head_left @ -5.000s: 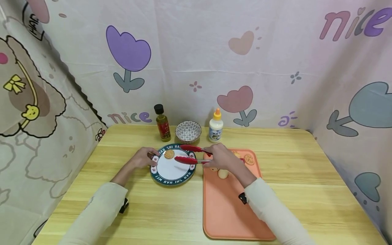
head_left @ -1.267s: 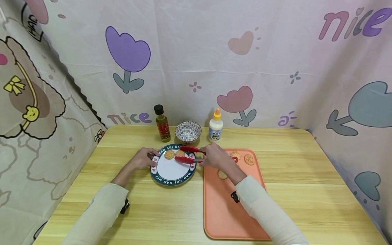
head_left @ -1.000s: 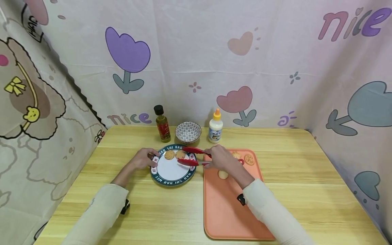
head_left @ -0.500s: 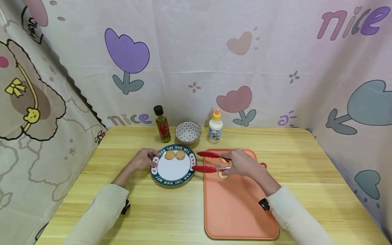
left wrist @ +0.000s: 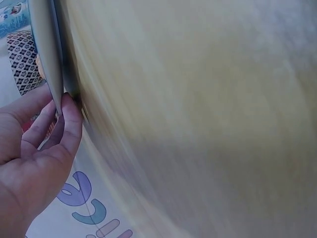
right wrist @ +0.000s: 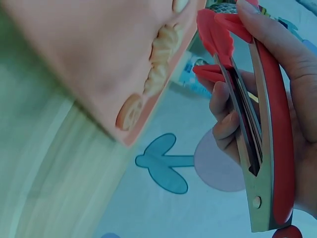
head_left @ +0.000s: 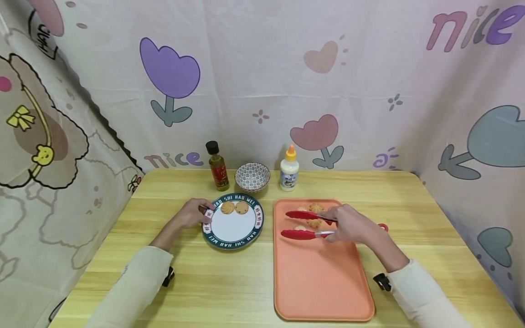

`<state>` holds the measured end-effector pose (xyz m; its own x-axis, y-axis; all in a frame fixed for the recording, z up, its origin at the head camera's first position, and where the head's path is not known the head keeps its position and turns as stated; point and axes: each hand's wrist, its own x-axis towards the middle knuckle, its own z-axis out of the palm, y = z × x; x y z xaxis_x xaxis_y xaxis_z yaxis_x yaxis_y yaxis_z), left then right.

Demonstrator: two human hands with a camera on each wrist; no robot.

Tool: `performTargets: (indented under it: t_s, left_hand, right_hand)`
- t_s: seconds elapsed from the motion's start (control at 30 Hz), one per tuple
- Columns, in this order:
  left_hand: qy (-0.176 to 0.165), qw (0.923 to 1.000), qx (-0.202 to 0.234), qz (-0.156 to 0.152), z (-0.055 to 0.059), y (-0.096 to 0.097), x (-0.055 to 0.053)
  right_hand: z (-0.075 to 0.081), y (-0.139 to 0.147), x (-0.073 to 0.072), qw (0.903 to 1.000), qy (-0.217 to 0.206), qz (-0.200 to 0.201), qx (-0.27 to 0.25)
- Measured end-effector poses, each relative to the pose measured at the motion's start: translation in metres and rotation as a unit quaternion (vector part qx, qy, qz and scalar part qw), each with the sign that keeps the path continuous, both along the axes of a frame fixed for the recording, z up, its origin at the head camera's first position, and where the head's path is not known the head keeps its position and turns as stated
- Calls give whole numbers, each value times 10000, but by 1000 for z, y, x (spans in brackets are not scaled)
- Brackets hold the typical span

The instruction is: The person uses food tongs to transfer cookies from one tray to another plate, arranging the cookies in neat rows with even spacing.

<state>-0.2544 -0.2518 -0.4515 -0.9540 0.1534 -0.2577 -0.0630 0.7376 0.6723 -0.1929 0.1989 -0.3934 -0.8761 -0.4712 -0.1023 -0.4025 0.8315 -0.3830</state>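
The bench (head_left: 229,287) is pale yellowish wood, its grain running left to right, and it stands close up to a whitish cloth (head_left: 254,59) that hangs behind it like a wall, printed with purple and pink tulips, small hearts and the word "nice". More printed cloth closes in both sides: on the left a big brown-and-cream cartoon figure (head_left: 43,123) with a yellow bow, on the right a grey-blue tulip (head_left: 498,136), with the folds falling into soft shadow at the corners. Along the far edge of the bench I see a dark-capped bottle (head_left: 219,171), a patterned bowl (head_left: 252,176) and a white bottle (head_left: 289,171) with a yellow and orange top. Nearer, left of the middle, lies a green-rimmed plate (head_left: 231,245) with two cookies (head_left: 235,207) side by side on its far part; the left hand (head_left: 191,212) pinches its left rim, thumb above and fingers beneath. To the right an orange tray (head_left: 324,282) lies lengthwise, more cookies (head_left: 316,207) gathered at its far end, some hidden from me. The right hand (head_left: 348,223) has its fingers wrapped around red-tipped tongs (head_left: 301,234), whose ends are spread over those cookies.
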Motion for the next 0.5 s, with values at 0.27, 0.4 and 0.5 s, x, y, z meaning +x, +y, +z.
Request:
performTargets:
  t_s: [0.27, 0.4, 0.5]
  left_hand:
    - [-40, 10000, 6, -19, 1, 1, -1]
    - [-27, 10000, -14, -7, 1, 0, 0]
    - [-5, 10000, -24, -2, 2, 0, 1]
  right_hand:
    - [2, 17, 6, 9995, 190, 265, -35]
    - [-1, 22, 7, 9988, 303, 372, 13]
    - [-2, 24, 9, 9992, 253, 304, 1]
